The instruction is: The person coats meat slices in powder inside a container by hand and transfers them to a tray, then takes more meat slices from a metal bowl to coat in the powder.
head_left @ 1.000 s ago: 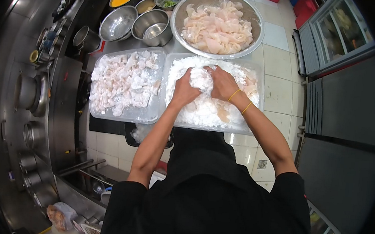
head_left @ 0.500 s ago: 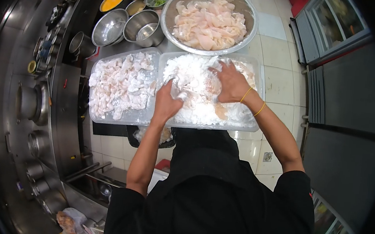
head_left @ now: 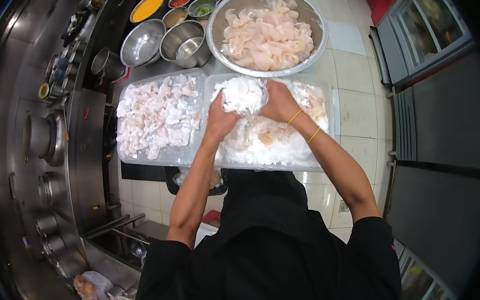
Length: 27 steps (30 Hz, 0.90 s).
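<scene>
White powdery clump (head_left: 243, 96) in a translucent plastic tub (head_left: 272, 168) sits in the cupped grip of left hand (head_left: 221, 121) and right hand (head_left: 280, 103); seemingly gathering, which calls for fingers kept close.

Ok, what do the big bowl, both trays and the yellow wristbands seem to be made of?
Big bowl: metal, probably stainless steel, judging by its grey wall and shiny rim.
Left tray and right tray: likely plastic, cloudy and see-through, since the pale walls look translucent.
Yellow wristbands: perhaps rubber, being thin and plain, but too small to be sure.
</scene>
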Motion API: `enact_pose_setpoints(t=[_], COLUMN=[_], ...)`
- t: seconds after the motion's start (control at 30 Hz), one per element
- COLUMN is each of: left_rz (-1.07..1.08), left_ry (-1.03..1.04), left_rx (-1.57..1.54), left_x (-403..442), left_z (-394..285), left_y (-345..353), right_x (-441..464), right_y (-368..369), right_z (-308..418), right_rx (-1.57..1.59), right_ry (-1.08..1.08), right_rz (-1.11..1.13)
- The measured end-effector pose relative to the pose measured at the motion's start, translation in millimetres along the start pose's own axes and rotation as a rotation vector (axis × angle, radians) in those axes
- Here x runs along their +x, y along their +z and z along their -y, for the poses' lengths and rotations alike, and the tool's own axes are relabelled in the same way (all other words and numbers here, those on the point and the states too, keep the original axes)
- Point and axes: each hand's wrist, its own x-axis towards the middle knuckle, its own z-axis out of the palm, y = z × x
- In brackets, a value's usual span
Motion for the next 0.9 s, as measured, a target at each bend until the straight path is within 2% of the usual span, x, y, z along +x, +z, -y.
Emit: enact_pose_setpoints(t=[0.07,0.13,0.27,0.3,0.4,0.43,0.47,0.53,0.57,0.67,0.7,0.8,0.9], left_rz=[0.014,0.023,0.052,0.04,0.159,0.176,0.172,0.158,0.04,-0.01,-0.047,-0.022,-0.025], left_ry=[-0.012,-0.029,-0.082,-0.072,0.151,0.087,0.031,-0.072,0.025,-0.009,0.074,-0.079,-0.087], left_rx=[0.028,0.041,0.368,0.487,0.731,0.912,0.89,0.844,0.873,0.328,0.202,0.061,0.116], left_x=[-5,-8,-20,-25,-34,-35,-33,-18,-12,0,1,-9,-16], left_z=[-18,-21,1,8,10,2,0,-4,16,-1,-7,-23,-19], left_y=[-6,-14,-29,-27,-8,1,5,11,9,-5,-8,-17,-22], right_x=[3,-2,-19,-28,-32,-30,-27,-15,-9,6,10,4,-10], right_y=[-4,-14,-26,-29,-13,-4,3,12,19,23,18,0,-22], right_z=[-13,-22,-29,-18,-5,-3,-2,-10,-20,-28,-27,-26,-27], right_rx=[0.174,0.062,-0.188,-0.258,-0.517,-0.569,-0.62,-0.459,-0.369,-0.168,-0.123,-0.11,-0.14], right_ry=[-0.018,0.029,0.014,0.002,0.005,-0.01,-0.027,-0.033,-0.037,-0.11,-0.12,-0.078,-0.031], right_rz=[-0.058,0.002,0.115,0.123,0.208,0.217,0.226,0.218,0.2,0.06,0.053,0.118,0.207])
